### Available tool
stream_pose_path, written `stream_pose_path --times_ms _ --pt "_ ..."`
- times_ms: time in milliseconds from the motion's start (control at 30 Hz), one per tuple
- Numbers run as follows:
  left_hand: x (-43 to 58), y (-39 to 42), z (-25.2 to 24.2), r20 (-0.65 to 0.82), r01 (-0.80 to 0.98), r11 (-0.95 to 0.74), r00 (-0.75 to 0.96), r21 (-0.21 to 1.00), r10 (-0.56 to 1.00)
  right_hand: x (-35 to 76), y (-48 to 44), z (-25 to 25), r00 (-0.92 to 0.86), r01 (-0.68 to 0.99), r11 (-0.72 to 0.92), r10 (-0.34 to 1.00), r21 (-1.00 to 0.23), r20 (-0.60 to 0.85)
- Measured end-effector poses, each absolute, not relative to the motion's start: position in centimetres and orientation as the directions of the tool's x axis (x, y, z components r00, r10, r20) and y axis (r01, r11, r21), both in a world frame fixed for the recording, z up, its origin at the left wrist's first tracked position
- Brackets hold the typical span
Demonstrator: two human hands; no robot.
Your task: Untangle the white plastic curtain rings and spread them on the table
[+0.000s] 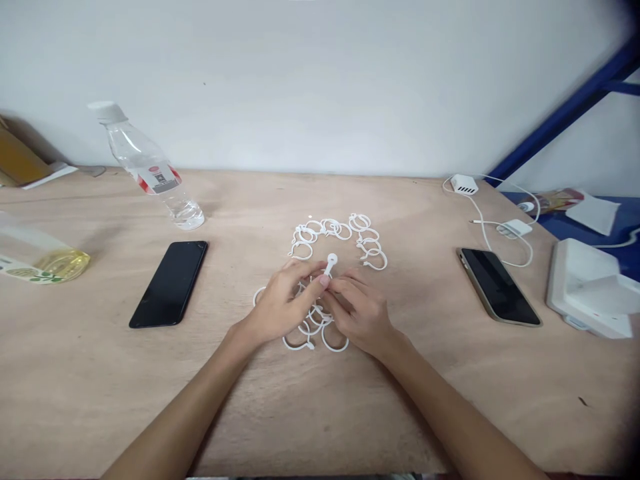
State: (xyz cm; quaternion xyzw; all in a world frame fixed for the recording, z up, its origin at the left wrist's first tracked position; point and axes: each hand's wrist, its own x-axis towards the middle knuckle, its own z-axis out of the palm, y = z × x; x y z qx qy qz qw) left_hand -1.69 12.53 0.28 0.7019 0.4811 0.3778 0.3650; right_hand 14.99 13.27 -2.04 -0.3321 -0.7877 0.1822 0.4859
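Both hands meet over a pile of white plastic rings (345, 237) in the middle of the wooden table (320, 413). My left hand (285, 303) pinches a white ring piece (331, 262) whose round end sticks up past the fingertips. My right hand (357, 310) has its fingers curled and pressed against the same piece from the right. More white rings (313, 337) lie under and between the two hands, partly hidden by them.
A black phone (170, 283) lies to the left, a second phone (500, 287) to the right. A clear water bottle (147, 167) leans at the back left, a bottle with yellow liquid (43, 260) lies at the left edge. White chargers with cables (500, 223) and a white box (590, 287) sit at the right.
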Motion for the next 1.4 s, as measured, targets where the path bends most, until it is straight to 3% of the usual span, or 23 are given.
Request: stream_pose_path --times_ms 167,367,633,933,1167,1400 --pt "-1.8 12.4 0.1 0.205 0.451 -0.263 0.173 0.853 0.963 15.1 12.9 -1.3 -0.208 0.237 0.593 0.805 -0.77 0.556" --pt "-1.9 12.6 0.3 0.309 0.504 -0.393 0.246 0.769 0.919 15.5 13.4 -1.0 -0.035 0.06 0.296 0.955 -0.953 0.294" --pt "-1.6 12.5 0.7 0.183 0.456 -0.323 0.324 0.83 0.928 15.5 14.1 -1.1 -0.08 -0.071 0.103 0.991 -0.992 0.109" --pt "-1.6 12.6 0.7 0.157 0.469 -0.315 0.345 0.826 0.925 15.8 14.3 -1.7 -0.118 -0.091 0.076 0.989 -0.993 0.087" --pt "-1.8 12.7 0.3 0.197 0.521 -0.343 0.315 0.782 0.928 15.6 14.5 -1.3 -0.087 0.036 0.113 0.99 -0.993 0.109" --pt "-2.4 13.2 -0.8 0.348 0.692 -0.408 0.236 0.595 0.907 19.0 16.6 -2.1 0.152 0.475 0.162 0.953 -0.865 0.262"
